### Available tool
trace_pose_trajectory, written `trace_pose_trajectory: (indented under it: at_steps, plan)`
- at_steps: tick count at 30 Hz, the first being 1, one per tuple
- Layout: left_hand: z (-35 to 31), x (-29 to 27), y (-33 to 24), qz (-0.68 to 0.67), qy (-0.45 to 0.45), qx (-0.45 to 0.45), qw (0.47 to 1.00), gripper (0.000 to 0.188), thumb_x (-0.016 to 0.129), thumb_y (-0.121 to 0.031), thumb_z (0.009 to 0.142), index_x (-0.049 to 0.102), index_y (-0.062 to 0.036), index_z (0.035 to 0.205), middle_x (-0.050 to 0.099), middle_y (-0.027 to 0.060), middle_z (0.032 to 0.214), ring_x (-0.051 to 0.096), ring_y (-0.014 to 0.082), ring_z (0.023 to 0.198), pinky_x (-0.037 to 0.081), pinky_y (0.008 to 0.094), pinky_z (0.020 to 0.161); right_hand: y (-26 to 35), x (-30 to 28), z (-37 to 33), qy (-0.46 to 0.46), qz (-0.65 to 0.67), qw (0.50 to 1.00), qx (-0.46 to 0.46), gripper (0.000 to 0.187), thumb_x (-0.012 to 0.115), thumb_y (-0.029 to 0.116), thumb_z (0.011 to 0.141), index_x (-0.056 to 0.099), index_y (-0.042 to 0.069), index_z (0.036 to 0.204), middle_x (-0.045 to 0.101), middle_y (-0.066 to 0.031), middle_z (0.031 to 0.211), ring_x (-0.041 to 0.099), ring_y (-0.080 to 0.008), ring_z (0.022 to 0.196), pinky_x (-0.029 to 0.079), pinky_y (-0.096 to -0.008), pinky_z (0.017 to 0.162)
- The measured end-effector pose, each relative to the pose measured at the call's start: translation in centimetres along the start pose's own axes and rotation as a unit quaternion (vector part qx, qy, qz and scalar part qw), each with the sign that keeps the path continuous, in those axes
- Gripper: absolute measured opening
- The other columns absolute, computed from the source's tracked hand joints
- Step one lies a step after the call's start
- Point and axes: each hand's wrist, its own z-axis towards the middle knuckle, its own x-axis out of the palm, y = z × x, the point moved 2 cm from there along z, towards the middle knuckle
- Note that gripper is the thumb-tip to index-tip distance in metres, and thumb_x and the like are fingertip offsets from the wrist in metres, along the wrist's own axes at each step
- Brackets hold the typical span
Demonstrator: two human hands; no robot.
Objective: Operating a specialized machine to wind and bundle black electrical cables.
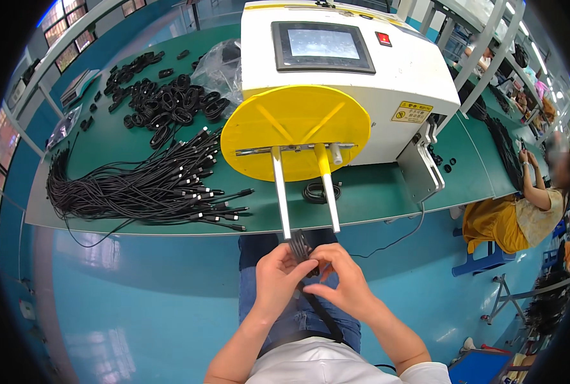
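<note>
A coiled black cable (302,248) is held in front of my body, just past the table's near edge. My left hand (277,276) is closed around the coil from the left, its thumb pressed along it. My right hand (346,281) has curled fingers at the coil's right side, with its thumb apart from the index finger; the fingertips are partly hidden. Just above the hands end the two rods, one silver (281,198) and one partly yellow (327,189), that stick out from the yellow disc (253,128) of a white winding machine (387,83).
Straight black cables (118,189) lie bundled on the green table (227,224) to the left, with several coiled cables (179,102) behind them. Another coil (317,192) lies under the rods. A clear plastic bag (221,73) rests beside the machine. A seated person (535,211) works at the right.
</note>
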Motion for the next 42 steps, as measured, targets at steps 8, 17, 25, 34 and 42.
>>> trace_pose_trajectory:
  at_steps: [8,17,25,34,42]
  plan:
    - [-0.7,0.5,-3.1,0.187,0.069,0.090,0.976,0.023,0.070,0.001,0.075,0.062,0.0009,0.096,0.064,0.0044,0.086,0.060,0.0115,0.081,0.050,0.0232,0.070,-2.7,0.5,-1.0,-0.049,0.190,0.979,0.057,0.023,0.067,-0.008,0.077,0.057,-0.004,0.097,0.055,-0.0098,0.098,0.062,-0.0162,0.082,0.054,-0.0280,0.071]
    - [-0.8,0.2,-3.8,0.356,-0.003,0.258,0.898,0.026,0.076,-0.006,0.068,0.065,-0.0030,0.091,0.065,0.0049,0.084,0.054,0.0179,0.071,0.043,0.0266,0.057,-1.5,1.3,-0.7,-0.084,0.434,0.864,0.239,0.019,0.062,-0.002,0.082,0.056,-0.004,0.100,0.062,-0.0096,0.086,0.060,-0.0136,0.068,0.050,-0.0248,0.052]
    - [-1.0,0.5,-3.7,0.375,0.001,0.314,0.872,0.022,0.074,-0.003,0.070,0.065,-0.0029,0.091,0.066,0.0060,0.087,0.057,0.0178,0.076,0.045,0.0243,0.060,-1.4,1.3,-0.6,-0.076,0.452,0.854,0.247,0.019,0.060,0.002,0.085,0.055,-0.005,0.103,0.063,-0.0092,0.081,0.057,-0.0122,0.060,0.045,-0.0230,0.047]
    - [-0.5,-0.6,-1.6,0.017,0.006,0.068,0.998,0.021,0.066,0.005,0.078,0.060,-0.0005,0.096,0.065,0.0077,0.089,0.058,0.0113,0.074,0.047,0.0228,0.062,-0.7,2.4,-1.0,-0.099,0.367,0.899,0.216,0.017,0.059,-0.004,0.083,0.054,-0.005,0.100,0.062,-0.0104,0.080,0.060,-0.0144,0.061,0.050,-0.0252,0.051]
    - [-0.1,-0.4,-1.1,-0.108,0.010,-0.046,0.993,0.028,0.064,0.003,0.081,0.056,0.0029,0.108,0.064,0.0090,0.091,0.059,0.0114,0.074,0.047,0.0230,0.064,-1.1,2.0,-1.1,-0.056,0.329,0.923,0.192,0.020,0.064,-0.005,0.080,0.055,-0.006,0.098,0.065,-0.0128,0.086,0.066,-0.0170,0.072,0.055,-0.0273,0.062]
